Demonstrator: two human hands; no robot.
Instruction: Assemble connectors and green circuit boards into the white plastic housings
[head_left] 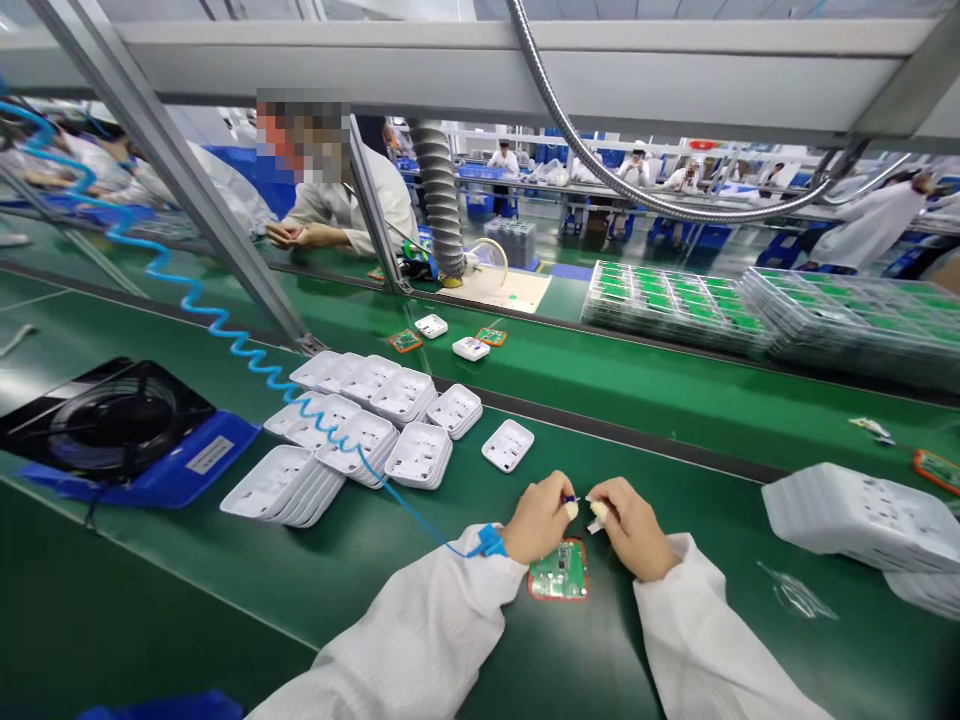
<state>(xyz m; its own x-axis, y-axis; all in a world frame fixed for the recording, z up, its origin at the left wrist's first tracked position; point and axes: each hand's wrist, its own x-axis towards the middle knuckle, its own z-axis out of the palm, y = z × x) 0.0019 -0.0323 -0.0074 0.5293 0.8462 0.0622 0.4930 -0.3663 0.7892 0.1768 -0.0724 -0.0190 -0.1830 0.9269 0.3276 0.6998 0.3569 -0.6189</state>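
Observation:
My left hand (538, 517) is closed in a pinch, with a small dark-blue bit showing at its fingertips; what it is I cannot make out. Just to its right, my right hand (632, 528) pinches a small white piece (596, 525). Pale covers sit on both thumbs. Below the hands, flat on the green bench, lies a green circuit board (559, 570) with a red-orange edge. A single white plastic housing (508, 446) rests beyond my left hand. Around my left wrist is a blue strap (491, 540) joined to a coiled blue cord (247, 350).
Stacked white housings (360, 430) stand at left, beside a black fan (120, 410). More stacked housings (862, 520) and a clear plastic bag (799, 590) are at right. Boards and housings lie on the green belt (540, 375). Trays of boards (667, 305) stand behind; a co-worker (337, 200) sits across.

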